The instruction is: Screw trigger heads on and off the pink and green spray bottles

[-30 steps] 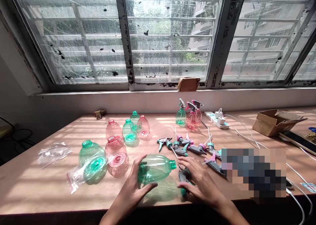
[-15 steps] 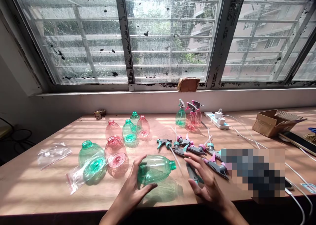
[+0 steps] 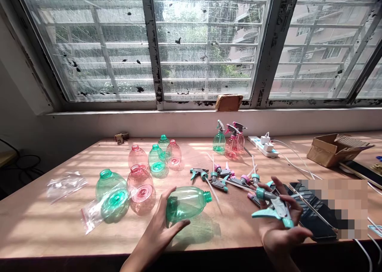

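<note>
My left hand (image 3: 157,232) grips a clear green bottle (image 3: 189,203) by its base. The bottle lies tilted on its side above the table, its open threaded neck pointing right. In my right hand (image 3: 279,237), palm up, rests a grey and teal trigger spray head (image 3: 277,205), with fingers curled behind it. Between the hands and a little farther off lies a pile of spray heads (image 3: 219,181), grey with teal or pink parts and white tubes. Left of my left hand stand a pink bottle (image 3: 140,186) and a green bottle (image 3: 112,190), both without heads.
Several more uncapped bottles (image 3: 156,160) stand behind. Assembled spray bottles (image 3: 231,144) stand near a power strip (image 3: 262,145) with cables. A cardboard box (image 3: 325,150) is at right, a phone (image 3: 318,218) beside my right hand. Plastic bags (image 3: 67,186) lie left.
My right hand has moved right and turned palm up, now holding a teal and grey spray head lifted off the table. My left hand and its green bottle have hardly moved.
</note>
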A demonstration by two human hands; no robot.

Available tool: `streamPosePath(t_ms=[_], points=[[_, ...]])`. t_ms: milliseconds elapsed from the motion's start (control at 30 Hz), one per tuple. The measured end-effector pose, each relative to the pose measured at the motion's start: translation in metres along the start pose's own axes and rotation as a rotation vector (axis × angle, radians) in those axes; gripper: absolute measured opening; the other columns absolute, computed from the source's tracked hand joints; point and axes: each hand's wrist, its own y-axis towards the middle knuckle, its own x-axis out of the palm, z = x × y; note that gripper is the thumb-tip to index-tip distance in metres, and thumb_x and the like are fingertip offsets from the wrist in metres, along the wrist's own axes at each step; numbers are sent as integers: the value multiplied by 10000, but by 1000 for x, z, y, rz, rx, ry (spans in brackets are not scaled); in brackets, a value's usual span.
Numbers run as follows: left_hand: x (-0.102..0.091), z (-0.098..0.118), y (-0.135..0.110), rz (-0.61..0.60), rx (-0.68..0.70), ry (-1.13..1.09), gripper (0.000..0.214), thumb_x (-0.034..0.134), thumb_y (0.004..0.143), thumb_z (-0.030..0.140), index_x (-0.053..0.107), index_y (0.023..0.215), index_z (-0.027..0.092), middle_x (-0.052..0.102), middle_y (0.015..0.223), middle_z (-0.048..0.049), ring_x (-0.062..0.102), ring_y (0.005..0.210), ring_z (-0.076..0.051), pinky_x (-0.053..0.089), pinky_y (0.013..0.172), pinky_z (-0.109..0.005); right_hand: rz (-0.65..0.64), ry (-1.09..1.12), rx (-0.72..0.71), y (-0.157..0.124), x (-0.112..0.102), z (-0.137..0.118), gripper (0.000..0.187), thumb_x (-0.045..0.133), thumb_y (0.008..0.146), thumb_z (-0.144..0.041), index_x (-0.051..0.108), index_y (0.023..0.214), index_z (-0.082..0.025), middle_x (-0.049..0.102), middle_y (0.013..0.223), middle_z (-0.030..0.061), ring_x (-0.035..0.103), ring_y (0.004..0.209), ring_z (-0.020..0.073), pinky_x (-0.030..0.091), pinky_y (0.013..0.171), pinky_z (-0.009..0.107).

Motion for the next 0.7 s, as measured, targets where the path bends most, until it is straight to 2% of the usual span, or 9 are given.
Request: streamPosePath(t_ms=[67,133,233,333,433,533,600,700], points=[[0,-2,0,21,-22,9,771,797,906,439,427,1572,324,564,1559,-126,592,1387,-358,490,1168,-515,59,69,227,8,0,-1,564,203,1042,-744,566,1105,-318,657,1426,120,760,1067,321,634,691,439],[0,-4,0,29,-35,20,786,791,910,463,409,1582,320,518,1612,-127,530,1456,-371,450,1204,-532,84,116,354,14,-4,0,580,182,1053,-708,600,1040,-305,739,1303,127,791,996,311,648,687,450],[1,-6,1,16,-49,30,794,774,924,487,379,1593,325,482,1645,-123,496,1489,-371,427,1224,-529,128,183,430,17,-9,1,564,257,1049,-688,658,1012,-293,788,1218,114,811,960,304,664,704,452],[1,-7,1,2,-59,26,799,762,933,498,358,1599,319,461,1657,-130,513,1472,-365,420,1225,-527,186,269,483,17,-9,-2,576,322,1034,-724,704,1006,-294,792,1243,81,813,955,283,669,711,427],[0,-5,0,3,-58,28,800,764,931,485,360,1598,309,458,1656,-133,504,1473,-364,417,1223,-520,172,336,547,17,-5,-9,587,410,992,-785,726,994,-291,778,1295,77,798,1022,300,670,803,470],[0,-1,-1,-11,-53,26,795,771,923,462,372,1595,317,505,1617,-122,557,1421,-356,463,1185,-485,77,371,602,11,0,-15,551,513,953,-795,745,1014,-299,761,1331,81,767,1118,331,624,967,554],[0,1,-1,-44,-32,21,795,775,914,432,372,1591,325,526,1592,-113,588,1384,-346,486,1163,-464,-32,382,639,3,2,-16,558,511,950,-801,756,1033,-307,744,1361,93,746,1168,354,582,1033,597],[1,2,0,-94,19,26,820,790,884,375,360,1581,329,486,1617,-110,518,1452,-352,432,1215,-475,-360,333,718,-9,1,-12,654,424,934,-861,755,1131,-332,664,1490,103,673,1300,396,528,1096,625]])
